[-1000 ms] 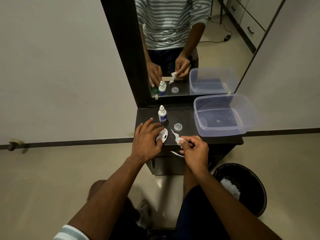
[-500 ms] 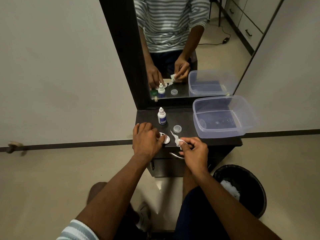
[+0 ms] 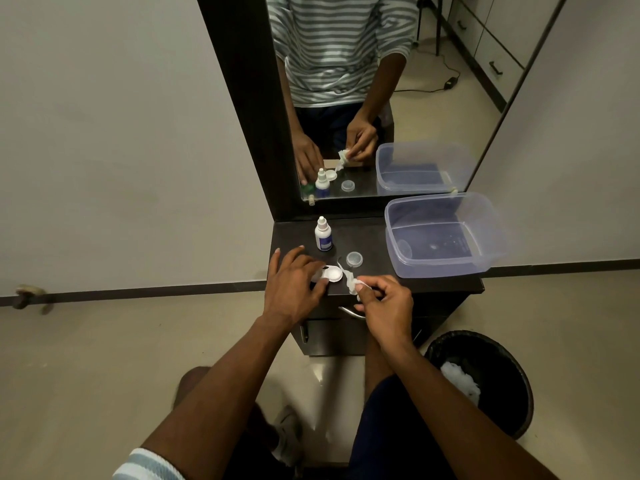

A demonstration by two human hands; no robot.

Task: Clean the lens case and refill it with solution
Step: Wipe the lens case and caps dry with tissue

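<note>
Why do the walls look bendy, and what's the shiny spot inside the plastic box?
Head view: the wide lens bows straight lines, so the floor trim curves near the edges. The bright patch in the clear plastic box is glare, seemingly from a light above. The room is dim, and the mirror doubles the scene.

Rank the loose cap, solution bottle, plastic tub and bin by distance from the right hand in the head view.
From the right hand:
1. Loose cap, just beyond it.
2. Solution bottle, farther back, leftward.
3. Plastic tub and bin: too close to call in this view.
</note>
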